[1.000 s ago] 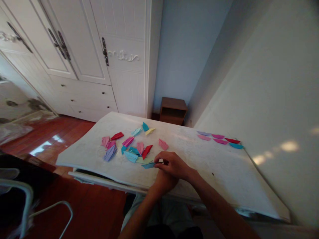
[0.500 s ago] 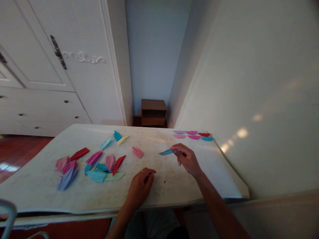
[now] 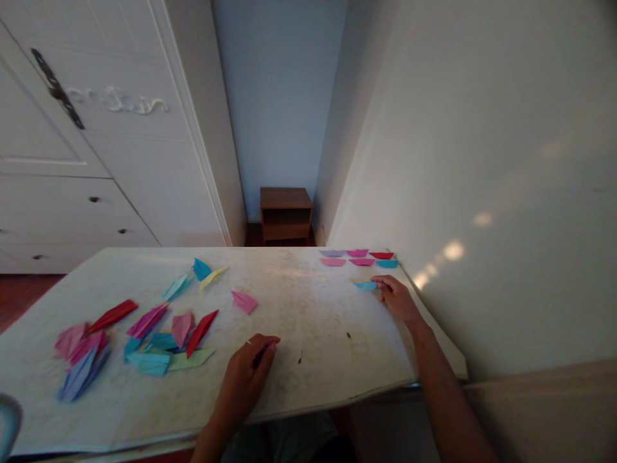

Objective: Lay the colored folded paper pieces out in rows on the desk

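My right hand (image 3: 396, 299) pinches one end of a light blue folded paper boat (image 3: 365, 285) over the right side of the table. Just beyond it, two short rows of flat paper boats lie near the wall, among them a teal boat (image 3: 387, 263), a red boat (image 3: 382, 255) and a magenta boat (image 3: 361, 262). My left hand (image 3: 247, 371) rests near the table's front edge, fingers curled in towards the thumb, with nothing visible in them. A pink folded paper piece (image 3: 244, 301) lies beyond that hand.
On the left of the white table (image 3: 294, 308) is a loose spread of folded papers, including a red piece (image 3: 113, 316), a purple piece (image 3: 85, 374) and a yellow piece (image 3: 213, 278). A wall (image 3: 457, 161) borders the right side. Behind stand a white wardrobe (image 3: 144, 173) and a brown cabinet (image 3: 286, 198).
My right hand has carried the light blue boat to the right, closer to the rows and lower to the table. My left hand stays curled on the table. The view has turned slightly right.
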A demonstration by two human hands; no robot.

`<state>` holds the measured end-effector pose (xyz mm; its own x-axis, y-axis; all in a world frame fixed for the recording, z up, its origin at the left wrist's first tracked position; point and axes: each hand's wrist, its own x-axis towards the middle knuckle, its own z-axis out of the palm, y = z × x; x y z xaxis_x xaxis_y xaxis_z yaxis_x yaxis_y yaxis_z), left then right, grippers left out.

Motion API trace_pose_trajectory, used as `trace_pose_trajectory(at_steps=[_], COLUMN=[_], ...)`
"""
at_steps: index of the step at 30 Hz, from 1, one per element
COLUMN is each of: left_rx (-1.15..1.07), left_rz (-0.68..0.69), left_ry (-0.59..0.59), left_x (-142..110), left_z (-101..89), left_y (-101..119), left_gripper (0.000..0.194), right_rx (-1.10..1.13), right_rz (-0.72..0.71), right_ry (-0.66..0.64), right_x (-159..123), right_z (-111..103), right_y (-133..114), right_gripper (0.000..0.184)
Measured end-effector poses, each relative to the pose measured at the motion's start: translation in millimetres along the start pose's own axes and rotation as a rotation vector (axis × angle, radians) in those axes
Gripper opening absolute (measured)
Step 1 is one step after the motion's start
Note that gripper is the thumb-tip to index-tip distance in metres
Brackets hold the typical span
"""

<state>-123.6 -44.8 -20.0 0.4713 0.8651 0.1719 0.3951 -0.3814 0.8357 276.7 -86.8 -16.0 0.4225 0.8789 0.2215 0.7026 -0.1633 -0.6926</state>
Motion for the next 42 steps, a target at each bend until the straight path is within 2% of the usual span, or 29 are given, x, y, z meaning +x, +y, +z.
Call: trace_pose_trajectory(at_steps=[6,12,17,20,23,26,28,32,36,42], left_rx=[0.022,0.037,0.044,0.052,0.06,0.064,0.066,0.073,0.077,0.077], left_rz=[-0.003,-0.007,-0.012,-0.014,-0.017,-0.017,-0.013,-0.008,-0.008,-0.015], left_ry=[0.016,0.027,0.037,0.05,0.062,0.062,0.068,0.073,0.078,0.078], left_x=[2.2,4.5,5.1,5.9,7.0,7.4,7.3,6.8,6.6,6.7], left_z=[-1.1,-2.0,-2.1,-2.4,-2.9,-3.1,-2.7,-1.8,-1.9,-0.9], left_y=[0.5,3.4,3.8,4.6,5.3,4.6,3.0,-0.9,-2.3,-3.5], left_gripper=[0.034,0.035,0.035,0.034,0.034,0.035,0.036,0.036,0.035,0.035], right_rx=[-0.2,-0.4,-0.503,-0.551,-0.656,-0.75,-0.755,-0.744,-0.743,-0.774], right_rz=[0.09,0.148,0.111,0.086,0.135,0.219,0.24,0.245,0.269,0.22], right_ry=[0.004,0.09,0.119,0.065,-0.029,-0.119,-0.135,-0.121,-0.059,-0.035], right_x=[24.3,37.3,15.2,-4.0,-13.0,-9.2,-3.5,4.7,6.6,6.9], right_z=[-30.2,-43.0,-35.5,-24.1,-16.4,-16.4,-18.5,-21.4,-21.4,-19.2], right_y=[35.8,40.9,29.5,19.8,7.6,-2.8,-5.7,-2.5,3.0,6.9], right_gripper=[0.033,0.035,0.042,0.039,0.036,0.035,0.033,0.034,0.048,0.046])
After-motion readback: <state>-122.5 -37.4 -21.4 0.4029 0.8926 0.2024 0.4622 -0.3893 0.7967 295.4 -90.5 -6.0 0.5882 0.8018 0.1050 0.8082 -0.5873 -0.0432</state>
